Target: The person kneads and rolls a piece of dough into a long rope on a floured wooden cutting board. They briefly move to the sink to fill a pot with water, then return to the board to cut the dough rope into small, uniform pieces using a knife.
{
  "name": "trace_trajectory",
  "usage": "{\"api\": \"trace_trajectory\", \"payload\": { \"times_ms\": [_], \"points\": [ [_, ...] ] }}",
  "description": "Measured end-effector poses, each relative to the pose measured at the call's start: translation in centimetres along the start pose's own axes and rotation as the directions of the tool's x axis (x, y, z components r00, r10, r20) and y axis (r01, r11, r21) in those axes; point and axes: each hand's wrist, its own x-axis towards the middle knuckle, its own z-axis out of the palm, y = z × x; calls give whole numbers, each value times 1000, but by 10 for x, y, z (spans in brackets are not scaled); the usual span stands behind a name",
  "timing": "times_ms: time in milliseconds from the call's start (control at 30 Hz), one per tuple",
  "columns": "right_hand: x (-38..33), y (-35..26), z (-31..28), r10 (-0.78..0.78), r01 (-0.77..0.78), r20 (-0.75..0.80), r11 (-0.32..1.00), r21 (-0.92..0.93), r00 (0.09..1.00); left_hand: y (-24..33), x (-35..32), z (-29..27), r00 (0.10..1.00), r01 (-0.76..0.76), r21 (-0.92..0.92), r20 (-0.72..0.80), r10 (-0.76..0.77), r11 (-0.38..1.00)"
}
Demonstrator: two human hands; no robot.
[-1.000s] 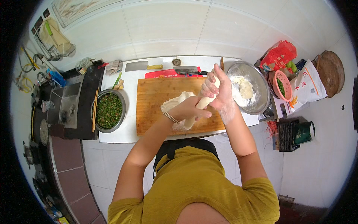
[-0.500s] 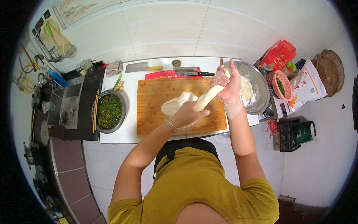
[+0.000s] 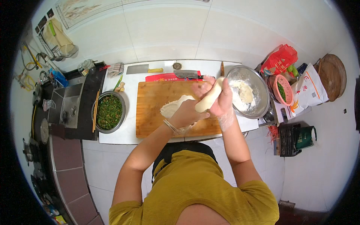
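Observation:
A thick, pale roll of dough [image 3: 210, 95] slants above the right half of the wooden cutting board [image 3: 150, 101]. Its lower end sits in the closed grip of my left hand [image 3: 183, 113], which hides part of that end. My right hand [image 3: 223, 105], dusted with flour, holds the upper part between palm and thumb; its fingers are blurred by motion. A patch of white flour [image 3: 173, 108] lies on the board beyond my left hand. To the right stands a metal basin [image 3: 261, 88] holding more dough [image 3: 245, 92] and loose flour.
On the left stands a bowl of chopped green filling [image 3: 109, 111], with chopsticks [image 3: 96, 112] beside it. A cleaver [image 3: 138, 69] and a dark-handled knife [image 3: 185, 74] lie behind the board. At the right are a pink basket [image 3: 283, 88] and a white sack [image 3: 309, 88].
The dough roll looks shorter and thicker, and its upper end has come down slightly. My right hand has shifted left, its fingers swinging away from the dough. My left hand stays nearly in place.

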Motion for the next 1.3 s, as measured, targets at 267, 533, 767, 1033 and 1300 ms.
{"api": "trace_trajectory", "payload": {
  "times_ms": [267, 533, 767, 1033, 1300],
  "points": [
    [21, -19, -35, 234, -240, 62, 966, 94, 970, -6, -3, 3, 986, -123, 155, 134, 102, 980],
    [21, -18, -38, 204, -191, -54, 963, 191, 977, 0, 2, 17, 950, -219, 359, -134, 283, 907],
    [15, -17, -50, 231, -225, -108, 972, 62, 967, 21, 17, 11, 1000, 18, 476, -8, -17, 879],
    [24, -26, -59, 314, -317, 47, 947, 56, 948, 10, 4, 29, 996, -25, 276, -80, 48, 961],
    [31, -32, -36, 330, -295, -77, 910, 291, 941, 1, 3, 3, 962, 166, -322, 261, -81, 932]
  ]
}}
